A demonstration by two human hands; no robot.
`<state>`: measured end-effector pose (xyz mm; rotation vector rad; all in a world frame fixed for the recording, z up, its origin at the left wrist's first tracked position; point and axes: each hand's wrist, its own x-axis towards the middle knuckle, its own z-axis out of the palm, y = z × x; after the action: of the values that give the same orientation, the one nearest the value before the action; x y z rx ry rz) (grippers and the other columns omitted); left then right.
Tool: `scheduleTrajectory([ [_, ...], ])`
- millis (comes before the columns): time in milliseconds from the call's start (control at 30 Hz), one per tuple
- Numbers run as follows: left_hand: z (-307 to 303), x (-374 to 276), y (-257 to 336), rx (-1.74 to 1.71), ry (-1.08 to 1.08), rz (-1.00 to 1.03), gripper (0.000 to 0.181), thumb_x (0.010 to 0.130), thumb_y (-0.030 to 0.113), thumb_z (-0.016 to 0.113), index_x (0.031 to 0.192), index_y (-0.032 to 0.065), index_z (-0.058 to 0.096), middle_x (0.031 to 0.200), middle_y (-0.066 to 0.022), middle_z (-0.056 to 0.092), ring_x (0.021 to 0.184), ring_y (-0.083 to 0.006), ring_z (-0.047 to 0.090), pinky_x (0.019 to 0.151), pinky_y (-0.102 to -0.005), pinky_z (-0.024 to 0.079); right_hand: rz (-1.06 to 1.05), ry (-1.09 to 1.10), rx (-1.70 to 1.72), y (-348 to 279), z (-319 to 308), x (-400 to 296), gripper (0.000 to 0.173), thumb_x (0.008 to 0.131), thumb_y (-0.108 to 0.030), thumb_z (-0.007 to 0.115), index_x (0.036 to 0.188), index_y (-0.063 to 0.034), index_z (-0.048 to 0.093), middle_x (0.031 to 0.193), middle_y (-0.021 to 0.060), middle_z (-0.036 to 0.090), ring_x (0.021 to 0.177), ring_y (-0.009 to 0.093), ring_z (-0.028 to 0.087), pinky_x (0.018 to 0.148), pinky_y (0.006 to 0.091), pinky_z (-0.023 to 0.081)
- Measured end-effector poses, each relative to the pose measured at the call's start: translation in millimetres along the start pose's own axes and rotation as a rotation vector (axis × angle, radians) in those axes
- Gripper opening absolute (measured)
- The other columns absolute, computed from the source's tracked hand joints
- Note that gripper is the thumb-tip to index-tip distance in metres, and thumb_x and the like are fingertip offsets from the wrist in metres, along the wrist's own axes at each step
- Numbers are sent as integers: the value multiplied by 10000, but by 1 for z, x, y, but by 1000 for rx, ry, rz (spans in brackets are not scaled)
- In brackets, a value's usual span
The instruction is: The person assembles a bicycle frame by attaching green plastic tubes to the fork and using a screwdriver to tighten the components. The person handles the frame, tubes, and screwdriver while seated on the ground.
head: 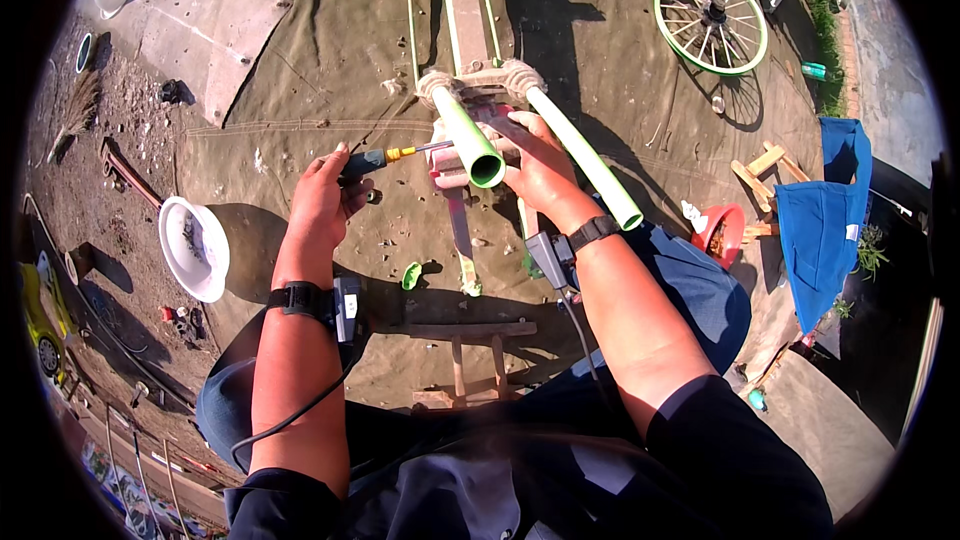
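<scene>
My left hand (319,191) holds a screwdriver (371,160) with a dark and yellow handle. Its metal shaft points right, and its tip reaches a dusty pink part (448,165) beside a light-green tube (466,131). Whether the tip sits in a screw is hidden. My right hand (546,172) grips the pink part from the right, between that tube and a second light-green tube (585,157); some fingers are behind it. Fibrous cord (523,79) wraps the far ends of both tubes, on either side of a dusty long bar (465,7).
A white basin (193,249) and a pipe wrench (129,174) lie left. Below the tubes are a green piece (411,276) and a wooden stool (472,330). To the right stand a red bowl (726,229), a blue-cloth folding stool (817,232) and a green-rimmed wheel (711,64).
</scene>
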<state>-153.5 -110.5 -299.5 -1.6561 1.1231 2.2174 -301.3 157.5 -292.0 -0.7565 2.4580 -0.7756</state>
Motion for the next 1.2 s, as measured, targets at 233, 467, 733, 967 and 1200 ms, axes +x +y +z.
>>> scheduleTrajectory([
  [233,-6,4,2,-12,63,-17,209,970,308,585,1013,104,566,809,-24,622,638,-163,632,530,-285,470,53,0,50,0,-1,0,660,687,-54,821,1279,-68,529,1252,158,538,1171,348,535,986,397,456],
  [467,-11,4,6,-12,107,21,188,954,299,596,992,116,579,801,-24,627,627,-153,624,533,-278,459,-71,-66,-80,2,-6,2,714,669,-33,826,1303,-57,498,1263,163,516,1181,343,521,979,383,459],
  [733,-6,-3,9,51,114,55,200,945,287,603,997,98,568,824,-23,638,634,-140,627,519,-271,455,-13,-103,-60,5,-8,8,678,657,-73,845,1264,-66,543,1256,156,514,1173,350,516,991,399,451],
  [967,0,-22,13,170,92,129,220,929,277,632,987,78,560,828,-29,649,624,-122,626,515,-251,448,-194,-43,-127,15,-4,8,702,676,-125,843,1308,-101,537,1240,133,529,1163,344,536,967,413,472],
  [1200,-2,-50,28,257,99,216,262,932,295,646,986,56,553,845,-47,657,627,-111,621,517,-232,447,-254,-39,-165,44,8,11,667,699,-257,847,1287,-155,547,1280,132,534,1179,341,550,968,406,496],
])
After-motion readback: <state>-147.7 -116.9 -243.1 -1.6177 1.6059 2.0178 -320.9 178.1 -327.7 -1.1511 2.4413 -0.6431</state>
